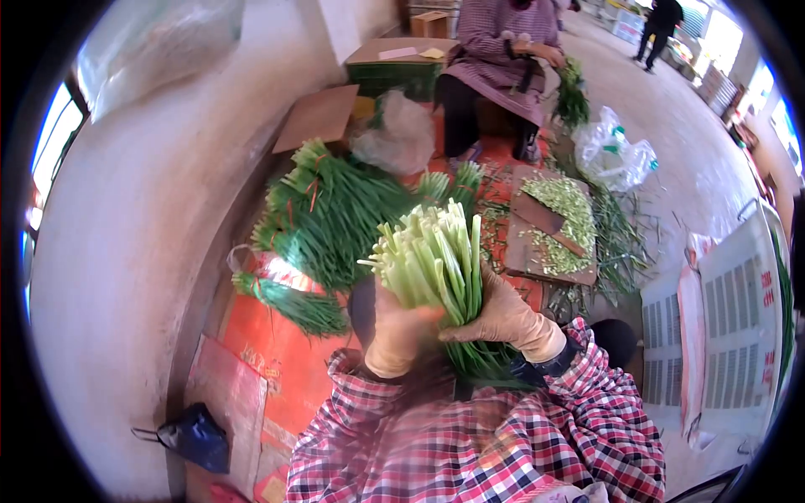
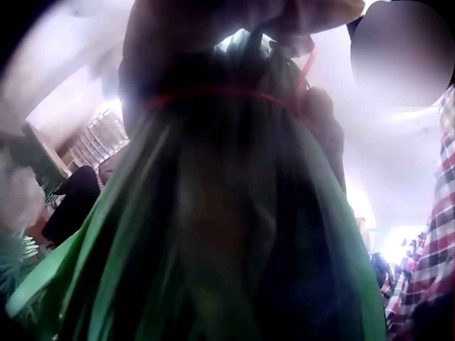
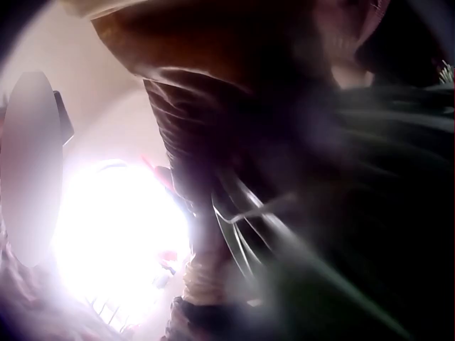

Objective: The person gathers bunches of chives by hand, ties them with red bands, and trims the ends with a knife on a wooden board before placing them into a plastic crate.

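Bunch in work: a thick bunch of green stems stands, slightly tilted, in front of the checked shirt; its cut pale ends point away from the wearer and its dark leaves hang toward the lap.
Right hand: the right hand, in a tan glove, grips the bunch from its right side, with the thumb across the near face.
Left hand: the left hand touches the bunch at its left; it is blurred, so I cannot tell if the fingers are closed.
Band: a red band crosses the bunch, seen in the left wrist view.
Left edge: the piled bundles come near the bunch; a smaller bundle lies closer to the wearer on the red sheet.
Right edge: the chopping board is just beyond the right hand, bearing chopped pieces and a knife; loose leaves spread past its right edge.
Outer limits: the wall bounds the left side, the white crate the right.
Far side: a seated person is behind the board, well apart from the hands.
Room: a strip of red sheet shows between the bunch and the board.
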### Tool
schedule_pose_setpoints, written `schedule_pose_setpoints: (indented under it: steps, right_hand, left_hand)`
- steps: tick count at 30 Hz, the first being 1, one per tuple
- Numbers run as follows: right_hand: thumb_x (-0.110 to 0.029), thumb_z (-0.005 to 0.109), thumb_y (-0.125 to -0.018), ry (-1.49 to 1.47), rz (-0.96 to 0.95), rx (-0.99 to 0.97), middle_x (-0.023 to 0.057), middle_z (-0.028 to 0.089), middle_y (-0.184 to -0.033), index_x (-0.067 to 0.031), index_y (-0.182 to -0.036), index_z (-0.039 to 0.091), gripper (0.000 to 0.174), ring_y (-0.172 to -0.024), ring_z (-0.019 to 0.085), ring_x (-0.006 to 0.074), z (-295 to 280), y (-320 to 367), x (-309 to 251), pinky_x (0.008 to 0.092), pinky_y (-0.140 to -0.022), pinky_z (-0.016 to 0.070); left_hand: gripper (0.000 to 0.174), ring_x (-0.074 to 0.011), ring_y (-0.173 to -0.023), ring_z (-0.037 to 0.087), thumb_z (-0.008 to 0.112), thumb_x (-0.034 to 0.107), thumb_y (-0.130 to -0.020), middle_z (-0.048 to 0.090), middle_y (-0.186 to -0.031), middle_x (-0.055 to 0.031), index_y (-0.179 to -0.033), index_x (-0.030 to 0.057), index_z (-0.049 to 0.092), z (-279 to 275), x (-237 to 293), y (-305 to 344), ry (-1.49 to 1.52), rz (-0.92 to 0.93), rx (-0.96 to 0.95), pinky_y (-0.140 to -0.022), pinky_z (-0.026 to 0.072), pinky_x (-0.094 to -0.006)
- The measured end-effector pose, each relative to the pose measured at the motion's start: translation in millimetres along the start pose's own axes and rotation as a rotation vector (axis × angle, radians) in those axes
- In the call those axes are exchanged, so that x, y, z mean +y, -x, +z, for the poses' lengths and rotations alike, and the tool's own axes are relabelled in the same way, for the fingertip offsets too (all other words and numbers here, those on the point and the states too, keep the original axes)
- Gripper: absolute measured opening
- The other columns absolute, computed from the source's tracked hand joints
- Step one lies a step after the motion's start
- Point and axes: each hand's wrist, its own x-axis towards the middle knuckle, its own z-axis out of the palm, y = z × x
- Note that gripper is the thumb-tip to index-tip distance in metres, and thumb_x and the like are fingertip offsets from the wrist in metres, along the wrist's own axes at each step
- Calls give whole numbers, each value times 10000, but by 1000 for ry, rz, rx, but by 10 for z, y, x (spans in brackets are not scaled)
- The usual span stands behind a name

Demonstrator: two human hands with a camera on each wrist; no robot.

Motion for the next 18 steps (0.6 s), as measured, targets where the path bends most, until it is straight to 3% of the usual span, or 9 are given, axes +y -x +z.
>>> schedule_pose_setpoints:
  steps: [6, 7, 8, 10, 12, 13, 16, 17, 18]
  right_hand:
    - [-84, 873, -562, -124, -248, 121, 83, 323, -1449, -53, -1483, 1, 1269, -1337, 304, 186, -101, 186, 36, 347, -1124, 234]
    - [-159, 849, -626, -31, -359, 133, 96, 330, -1443, -49, -1481, 44, 1180, -1349, 291, 210, -120, 198, 42, 375, -1144, 197]
    - [-228, 752, -774, 494, -364, 35, 85, 331, -1445, -44, -1473, 83, 986, -1358, 280, 215, -157, 176, 35, 399, -1158, 173]
    - [-353, 575, -922, -251, -240, -4, 61, 402, -1398, -65, -1451, 214, 702, -1296, 375, 211, -68, 244, 27, 400, -1125, 261]
    - [-438, 448, -968, -1396, -77, -253, 44, 495, -1306, -88, -1374, 377, 541, -1203, 468, 185, -47, 174, -118, 374, -1055, 354]
    - [-535, 405, -947, -1265, 36, -5, 42, 549, -1228, -107, -1308, 465, 563, -1126, 521, 178, -15, 212, -210, 356, -994, 406]
    - [-522, 422, -947, -1258, -14, -138, 52, 545, -1232, -93, -1313, 453, 565, -1140, 513, 180, -105, 277, -152, 352, -997, 404]
    - [-505, 407, -959, -1066, -102, -44, 64, 549, -1224, -81, -1312, 449, 554, -1135, 520, 184, -77, 343, -159, 354, -1007, 399]
    - [-496, 389, -968, -329, -386, 77, 75, 551, -1235, -67, -1317, 443, 556, -1145, 524, 195, -126, 281, 167, 356, -1027, 386]
  left_hand:
    - [1218, -282, -1268, 421, 802, -83, -568, 367, -1410, -135, -1489, 100, 26, 190, -119, -59, -2, -172, -108, -1024, 402, -424]
    - [1244, -283, -1283, 402, 833, -33, -568, 354, -1420, -134, -1487, 95, 4, 206, -141, -57, -90, -164, -166, -1043, 380, -426]
    - [1275, -283, -1298, 383, 865, 17, -568, 341, -1430, -133, -1486, 89, -17, 220, -170, -60, -172, -156, -219, -1061, 358, -427]
    - [1329, -261, -1323, 350, 915, 145, -544, 332, -1439, -128, -1472, 55, -31, 211, -210, -86, -398, -105, -308, -1110, 278, -417]
    - [1348, -234, -1341, 324, 935, 220, -509, 324, -1449, -127, -1457, 22, -2, 357, -142, -145, -300, -313, -420, -1139, 212, -399]
    - [1313, -221, -1354, 304, 932, 230, -519, 315, -1458, -131, -1443, 11, 26, 378, -88, -139, -337, -387, -423, -1152, 168, -398]
    - [1025, -207, -1212, 485, 896, 122, -578, 494, -1312, -119, -1383, -9, 276, 240, -469, -161, -152, -189, -443, -1044, 379, -357]
    - [959, -198, -1164, 516, 891, 117, -583, 520, -1277, -111, -1352, -6, 331, 364, -338, -169, -303, -299, -427, -1006, 412, -344]
    - [894, -188, -1116, 548, 887, 112, -589, 546, -1242, -103, -1321, -4, 387, 431, -202, -197, -456, -397, -374, -969, 446, -331]
